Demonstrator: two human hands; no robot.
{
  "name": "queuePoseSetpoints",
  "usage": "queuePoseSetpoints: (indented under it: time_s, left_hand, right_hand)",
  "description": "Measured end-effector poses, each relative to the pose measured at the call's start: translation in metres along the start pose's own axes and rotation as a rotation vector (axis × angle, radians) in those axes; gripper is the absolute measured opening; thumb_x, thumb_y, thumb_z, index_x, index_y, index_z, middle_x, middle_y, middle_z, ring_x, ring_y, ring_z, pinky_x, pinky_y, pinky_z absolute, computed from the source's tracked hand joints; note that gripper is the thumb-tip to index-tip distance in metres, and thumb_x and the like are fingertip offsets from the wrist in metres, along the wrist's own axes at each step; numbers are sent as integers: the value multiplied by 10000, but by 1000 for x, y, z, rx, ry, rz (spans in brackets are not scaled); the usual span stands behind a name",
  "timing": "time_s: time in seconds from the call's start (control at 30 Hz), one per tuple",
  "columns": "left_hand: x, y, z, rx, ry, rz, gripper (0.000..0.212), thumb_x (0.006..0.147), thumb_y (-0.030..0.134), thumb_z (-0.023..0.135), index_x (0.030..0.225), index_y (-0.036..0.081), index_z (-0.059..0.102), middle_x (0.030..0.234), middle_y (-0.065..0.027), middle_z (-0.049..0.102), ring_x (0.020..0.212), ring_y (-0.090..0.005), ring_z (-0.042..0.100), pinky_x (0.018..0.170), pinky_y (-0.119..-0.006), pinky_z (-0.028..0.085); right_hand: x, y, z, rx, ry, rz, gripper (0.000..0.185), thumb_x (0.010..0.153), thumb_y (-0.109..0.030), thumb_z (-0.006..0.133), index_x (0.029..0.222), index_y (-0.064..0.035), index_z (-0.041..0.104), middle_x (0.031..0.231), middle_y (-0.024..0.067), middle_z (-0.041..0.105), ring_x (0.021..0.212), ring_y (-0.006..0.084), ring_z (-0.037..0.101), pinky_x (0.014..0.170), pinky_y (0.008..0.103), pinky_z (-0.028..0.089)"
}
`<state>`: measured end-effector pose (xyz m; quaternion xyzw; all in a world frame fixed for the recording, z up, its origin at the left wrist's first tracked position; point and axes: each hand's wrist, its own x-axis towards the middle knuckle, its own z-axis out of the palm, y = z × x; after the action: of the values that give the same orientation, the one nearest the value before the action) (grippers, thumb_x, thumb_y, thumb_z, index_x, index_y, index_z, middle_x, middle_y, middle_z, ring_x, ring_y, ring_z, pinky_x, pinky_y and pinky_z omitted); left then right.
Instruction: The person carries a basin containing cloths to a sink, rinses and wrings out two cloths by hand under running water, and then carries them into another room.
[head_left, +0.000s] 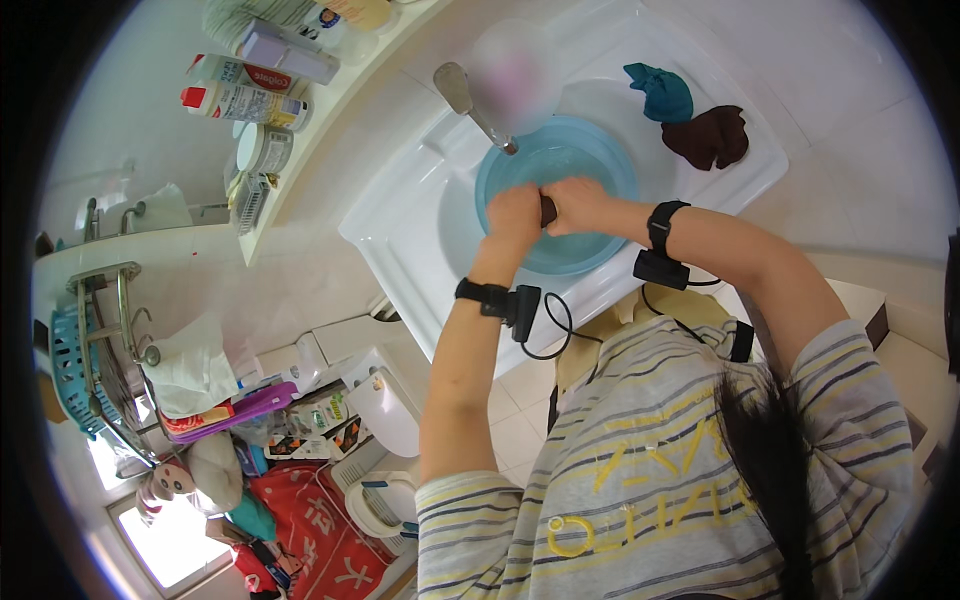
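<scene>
Both of my hands grip a dark brown cloth (548, 212) over a light blue plastic basin (628, 161) of water. My left hand (515, 214) closes on one side of the cloth and my right hand (576, 204) on the other, the two nearly touching. The basin sits in a white washbasin (405, 277), under a metal faucet (480, 112). On the washbasin's right ledge lie a teal cloth (664, 94) and another dark brown cloth (705, 139), crumpled side by side. Most of the held cloth is hidden by my fingers.
A white shelf (337, 112) at the upper left holds bottles, a toothpaste box and a jar (264, 148). Behind the faucet is a blurred pinkish round shape (514, 75). A metal rack with a white cloth (193, 367), a toilet and a red bag (322, 525) are at the lower left.
</scene>
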<state>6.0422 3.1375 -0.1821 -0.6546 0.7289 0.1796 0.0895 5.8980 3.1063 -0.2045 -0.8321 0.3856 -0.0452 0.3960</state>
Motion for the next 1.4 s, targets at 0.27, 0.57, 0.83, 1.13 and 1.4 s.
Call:
queuePoseSetpoints:
  time_s: [0.27, 0.57, 0.83, 1.13, 1.4]
  left_hand:
    - [-62, -36, -73, -1572, -48, 184, 1135, 598, 640, 723, 1433, 68, 208, 1369, -191, 384, 1203, -346, 453, 966, -442, 420]
    - [-63, 28, -88, -2407, 109, 696, 1124, 635, 733, 598, 1435, 59, 189, 1281, -196, 453, 1130, -358, 496, 945, -483, 444]
    - [-59, 10, -84, -1922, 73, 57, 376, 876, 207, 579, 1188, 46, 445, 626, 14, 396, 582, -128, 459, 605, -306, 466]
    - [-4, 6, -30, -1189, 428, -348, 191, 861, 120, 571, 986, 31, 458, 631, -110, 557, 493, -200, 542, 497, -341, 450]
    - [36, 11, 37, -694, 793, -424, 184, 830, 110, 601, 930, 12, 483, 630, -147, 590, 491, -264, 575, 506, -355, 467]
  right_hand:
    - [-33, -24, -38, 1834, -790, 220, 388, 831, -360, 594, 1041, -41, 526, 690, 38, 518, 465, 104, 454, 341, 193, 339]
    - [-53, -105, -15, 2447, -1289, -13, 477, 856, -418, 570, 1072, -2, 485, 691, 60, 485, 449, 102, 425, 336, 188, 351]
    - [-47, -73, -11, 1927, -900, -105, 410, 861, -325, 606, 1070, 7, 486, 731, 52, 499, 550, 124, 451, 385, 209, 329]
    - [-5, -44, 15, 1108, -404, 395, 232, 756, -255, 678, 716, -94, 515, 615, 19, 498, 457, 102, 406, 395, 246, 255]
    - [11, -4, 63, 608, 108, 321, 350, 710, -320, 723, 799, -2, 607, 703, 89, 626, 482, 162, 556, 442, 321, 424]
